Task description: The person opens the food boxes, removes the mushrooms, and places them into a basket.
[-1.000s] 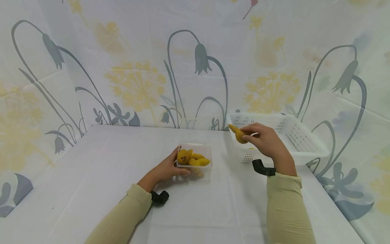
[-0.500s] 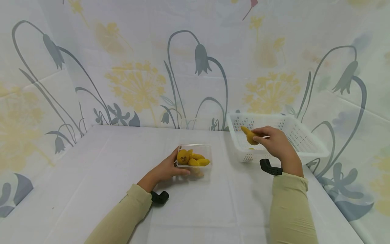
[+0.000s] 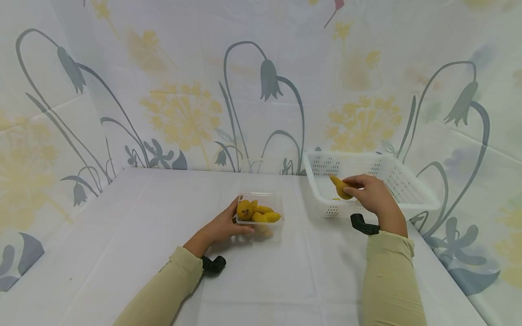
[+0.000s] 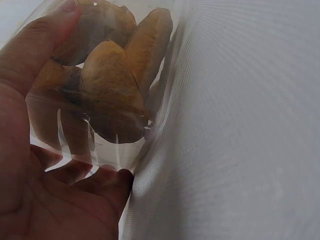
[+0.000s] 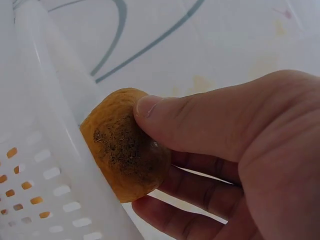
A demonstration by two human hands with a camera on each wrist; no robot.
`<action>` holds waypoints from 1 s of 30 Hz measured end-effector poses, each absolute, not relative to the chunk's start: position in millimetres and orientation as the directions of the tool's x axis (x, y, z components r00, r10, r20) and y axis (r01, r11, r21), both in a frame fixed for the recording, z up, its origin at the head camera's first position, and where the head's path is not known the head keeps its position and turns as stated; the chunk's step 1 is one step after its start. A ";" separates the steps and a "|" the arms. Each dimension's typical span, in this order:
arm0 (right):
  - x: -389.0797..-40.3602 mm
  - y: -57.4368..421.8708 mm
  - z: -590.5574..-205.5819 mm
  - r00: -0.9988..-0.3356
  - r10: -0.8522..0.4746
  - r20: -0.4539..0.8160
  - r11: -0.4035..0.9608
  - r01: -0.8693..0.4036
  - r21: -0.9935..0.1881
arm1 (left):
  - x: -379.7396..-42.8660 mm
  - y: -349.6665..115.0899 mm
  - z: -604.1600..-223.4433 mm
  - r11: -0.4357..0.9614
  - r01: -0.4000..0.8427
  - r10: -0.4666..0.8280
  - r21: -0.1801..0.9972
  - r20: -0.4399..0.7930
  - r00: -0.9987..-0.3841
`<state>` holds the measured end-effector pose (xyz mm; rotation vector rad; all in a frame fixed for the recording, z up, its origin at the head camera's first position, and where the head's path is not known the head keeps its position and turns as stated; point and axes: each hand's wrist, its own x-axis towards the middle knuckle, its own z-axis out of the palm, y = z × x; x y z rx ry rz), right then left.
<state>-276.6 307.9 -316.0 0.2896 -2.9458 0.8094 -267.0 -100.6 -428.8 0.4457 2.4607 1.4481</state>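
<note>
My right hand (image 3: 373, 194) pinches a yellow gourd (image 3: 341, 188) with a narrow neck, between thumb and fingers. In the head view it overlaps the near left part of a white perforated basket (image 3: 420, 192). The right wrist view shows the gourd's round, brown-scarred end (image 5: 125, 147), partly behind the basket rim (image 5: 60, 105). My left hand (image 3: 224, 226) grips the left side of a clear plastic box (image 3: 261, 195), thumb toward me. Several yellow gourds (image 3: 258, 211) lie inside that box. Through its wall they show close up in the left wrist view, the thumb (image 4: 35, 50) across it.
A bit of yellow shows low in the basket (image 3: 336, 198). White cloth covers the table (image 3: 163, 203), and a flower-printed curtain (image 3: 261, 90) hangs behind it. A faint clear panel (image 3: 261, 165) stands up behind the box.
My right hand has carried the gourd to the right and down, from the basket's left rim to within its outline. My left hand and the box have stayed put.
</note>
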 end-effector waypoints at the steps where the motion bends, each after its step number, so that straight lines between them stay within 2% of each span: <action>1: -277.4 308.5 -317.1 -0.980 -0.161 0.117 0.846 -0.198 -0.496 | -267.1 -100.6 -428.9 0.460 0.132 0.383 0.878 -0.061 -0.922; 17: -284.5 313.7 -330.3 -0.993 -0.115 0.040 0.897 -0.121 -0.425 | -264.8 -101.0 -428.5 0.470 0.125 0.372 0.874 -0.068 -0.926; 30: -287.7 313.8 -331.1 -0.997 -0.081 -0.014 0.905 -0.068 -0.420 | -265.4 -100.5 -426.2 0.464 0.134 0.384 0.876 -0.063 -0.921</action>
